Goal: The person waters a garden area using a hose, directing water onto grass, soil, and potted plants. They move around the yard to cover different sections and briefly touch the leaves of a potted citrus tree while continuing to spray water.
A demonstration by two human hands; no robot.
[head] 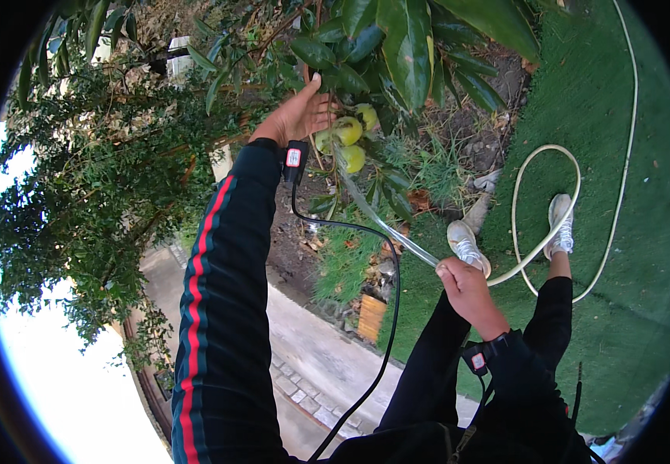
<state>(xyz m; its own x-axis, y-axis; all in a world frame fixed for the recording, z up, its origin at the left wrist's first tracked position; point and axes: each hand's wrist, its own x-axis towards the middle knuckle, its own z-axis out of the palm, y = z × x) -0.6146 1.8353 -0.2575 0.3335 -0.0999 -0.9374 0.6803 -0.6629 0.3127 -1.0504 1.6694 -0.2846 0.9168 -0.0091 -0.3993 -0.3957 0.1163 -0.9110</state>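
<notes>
Near the top middle, my left hand (306, 110) reaches up beside a cluster of green fruits (348, 131) on a leafy branch; its thumb points up, and leaves and stems partly hide what its fingers touch. My right hand (465, 290), at the lower right, is closed around the end of a pale garden hose (512, 272). A stream of water (396, 232) runs from the hose end up to the fruits and wets them. Large glossy leaves (407, 52) hang above the cluster.
The hose loops over green artificial turf (601, 232), around one of my white shoes (560, 223). Soil and grass (341, 261) lie below the branch, with a terracotta-coloured block (372, 318) and a paved path (323, 359). A black cable (396, 290) hangs between my arms. Dense shrubs (91, 220) stand left.
</notes>
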